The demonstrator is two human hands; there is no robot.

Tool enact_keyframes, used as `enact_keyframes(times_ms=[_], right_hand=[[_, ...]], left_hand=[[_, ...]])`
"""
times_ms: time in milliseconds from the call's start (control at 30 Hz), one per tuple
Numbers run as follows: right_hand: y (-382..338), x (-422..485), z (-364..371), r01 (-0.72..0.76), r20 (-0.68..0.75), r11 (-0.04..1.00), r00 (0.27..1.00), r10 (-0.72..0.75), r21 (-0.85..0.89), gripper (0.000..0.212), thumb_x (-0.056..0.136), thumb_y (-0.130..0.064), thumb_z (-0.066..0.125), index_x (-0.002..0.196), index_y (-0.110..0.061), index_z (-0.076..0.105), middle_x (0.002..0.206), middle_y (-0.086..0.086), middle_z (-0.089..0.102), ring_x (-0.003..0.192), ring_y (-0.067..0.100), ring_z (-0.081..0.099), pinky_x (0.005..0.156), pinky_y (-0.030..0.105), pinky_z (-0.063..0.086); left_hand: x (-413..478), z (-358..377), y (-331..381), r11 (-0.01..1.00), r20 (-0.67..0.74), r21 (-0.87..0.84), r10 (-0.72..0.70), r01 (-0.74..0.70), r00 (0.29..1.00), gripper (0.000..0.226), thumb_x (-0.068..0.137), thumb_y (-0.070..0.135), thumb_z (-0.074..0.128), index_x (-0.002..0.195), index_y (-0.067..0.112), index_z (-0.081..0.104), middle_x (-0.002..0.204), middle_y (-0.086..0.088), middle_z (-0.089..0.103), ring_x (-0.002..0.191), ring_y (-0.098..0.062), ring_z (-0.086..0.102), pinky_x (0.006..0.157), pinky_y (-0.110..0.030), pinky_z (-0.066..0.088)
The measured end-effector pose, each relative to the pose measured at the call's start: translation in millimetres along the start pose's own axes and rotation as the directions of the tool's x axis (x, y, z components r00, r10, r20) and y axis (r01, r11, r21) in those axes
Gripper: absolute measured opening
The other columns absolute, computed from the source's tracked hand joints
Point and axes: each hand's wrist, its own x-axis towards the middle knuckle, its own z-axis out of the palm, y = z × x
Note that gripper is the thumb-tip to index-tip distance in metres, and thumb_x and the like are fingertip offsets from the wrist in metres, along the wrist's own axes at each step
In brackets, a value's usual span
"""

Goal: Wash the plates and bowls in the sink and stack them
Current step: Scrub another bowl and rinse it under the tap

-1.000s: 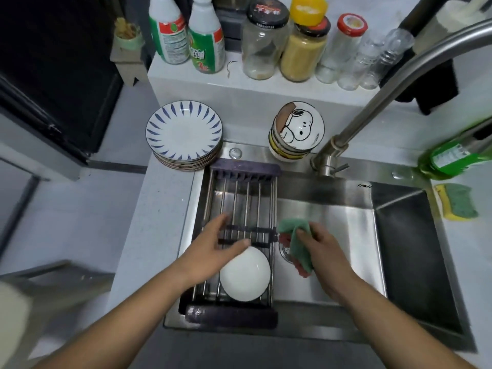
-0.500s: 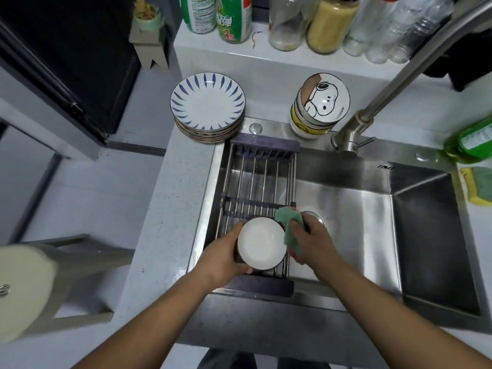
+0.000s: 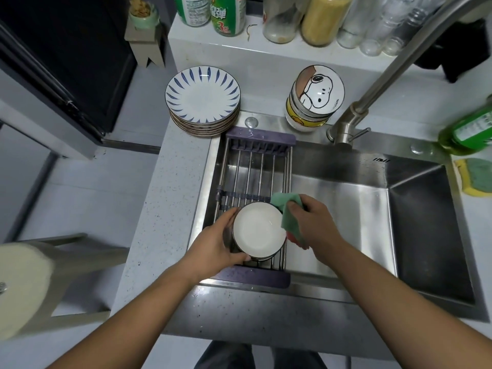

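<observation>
Bowl lower centre of frame, over rack at left side of sink. Left hand grips its rim; right hand pinches green cloth vs bowl's right edge. Best: brace bowl firm, wipe inside in circles, then rim & outside.

Bare forearms, dark grey trousers
The left hand and the right hand run into forearms uncovered as far as the view shows; the trousers, of plain dark cloth, show at the lower edge between them.
</observation>
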Motion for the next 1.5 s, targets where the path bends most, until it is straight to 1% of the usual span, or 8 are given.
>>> enact_keyframes(times_ms=[267,467,633,733,833,1033,1167,1500], right_hand=[[-38.4,-24.6,-26.2,0.092,-0.044,0.988,0.995,-0.087,0.127,0.015,0.101,-0.018,0.056,0.099,-0.020,0.071,0.080,0.012,0.065,0.060,0.028,0.058,0.064,0.041,0.045],[-53.9,-44.0,-66.1,0.163,-0.084,0.978,0.985,-0.152,0.134,0.018,0.099,-0.025,0.057,0.102,-0.023,0.075,0.097,0.012,0.071,0.082,0.031,0.061,0.061,0.032,0.046],[-74.7,-68.9,-110.0,0.257,-0.123,0.940,0.964,-0.234,0.224,0.021,0.102,-0.021,0.051,0.104,-0.010,0.070,0.085,0.016,0.071,0.066,0.030,0.063,0.057,0.035,0.049],[-82.5,-79.2,-143.1,0.318,-0.154,0.901,0.946,-0.283,0.296,0.022,0.102,-0.020,0.051,0.106,-0.007,0.068,0.084,0.023,0.070,0.065,0.039,0.064,0.062,0.050,0.049],[-86.5,-88.0,-182.9,0.335,-0.202,0.886,0.938,-0.282,0.320,0.021,0.102,-0.022,0.052,0.107,-0.012,0.070,0.102,0.025,0.073,0.098,0.051,0.068,0.078,0.062,0.047],[-94.7,-106.1,-245.1,0.402,-0.225,0.885,0.908,-0.353,0.234,0.019,0.104,-0.022,0.051,0.107,-0.015,0.068,0.104,0.020,0.075,0.100,0.041,0.070,0.083,0.055,0.052],[-98.1,-114.5,-280.8,0.550,-0.217,0.823,0.829,-0.516,0.141,0.020,0.103,-0.015,0.050,0.101,-0.017,0.070,0.107,0.033,0.067,0.083,0.039,0.060,0.067,0.046,0.049],[-90.9,-121.0,-322.0,0.790,-0.086,0.601,0.594,-0.799,-0.126,0.027,0.100,-0.011,0.054,0.109,-0.032,0.068,0.103,-0.008,0.072,0.092,0.002,0.062,0.085,0.021,0.048]], left_hand=[[-15.5,-12.2,51.1,0.921,0.021,-0.376,0.116,-0.100,0.993,0.101,0.072,-0.017,0.083,0.148,0.036,0.043,0.144,0.012,0.054,0.123,-0.004,0.063,0.092,-0.023,0.057],[-15.8,-13.3,100.3,0.893,0.106,-0.419,0.227,-0.163,0.968,0.090,0.084,0.005,0.080,0.140,0.064,0.043,0.110,0.006,0.057,0.106,-0.007,0.064,0.101,-0.037,0.057],[-8.1,-3.3,155.0,0.854,0.082,-0.490,0.246,-0.176,0.966,0.066,0.095,0.013,0.065,0.143,0.055,0.046,0.133,0.002,0.061,0.112,-0.009,0.069,0.088,-0.035,0.062],[-4.7,9.7,191.1,0.874,0.022,-0.390,0.323,-0.289,0.946,0.072,0.089,0.016,0.075,0.147,0.047,0.047,0.115,-0.006,0.064,0.096,-0.011,0.066,0.088,-0.040,0.063],[0.0,24.5,231.2,0.890,-0.020,-0.228,0.400,-0.394,0.916,0.069,0.085,0.007,0.081,0.142,0.034,0.052,0.101,0.023,0.066,0.087,0.010,0.062,0.083,-0.015,0.053],[12.0,49.7,288.2,0.873,-0.035,-0.018,0.486,-0.487,0.873,0.068,0.081,0.020,0.087,0.141,0.030,0.055,0.127,0.006,0.068,0.115,-0.008,0.066,0.101,-0.027,0.052],[12.8,69.7,319.4,0.854,-0.076,0.082,0.519,-0.514,0.851,0.068,0.084,0.021,0.085,0.144,0.024,0.056,0.130,0.007,0.067,0.114,-0.003,0.064,0.102,-0.019,0.047],[-1.3,111.3,371.7,0.787,-0.172,0.284,0.604,-0.548,0.778,0.061,0.080,0.043,0.082,0.134,0.044,0.055,0.121,0.021,0.062,0.111,0.012,0.056,0.093,-0.007,0.042]])
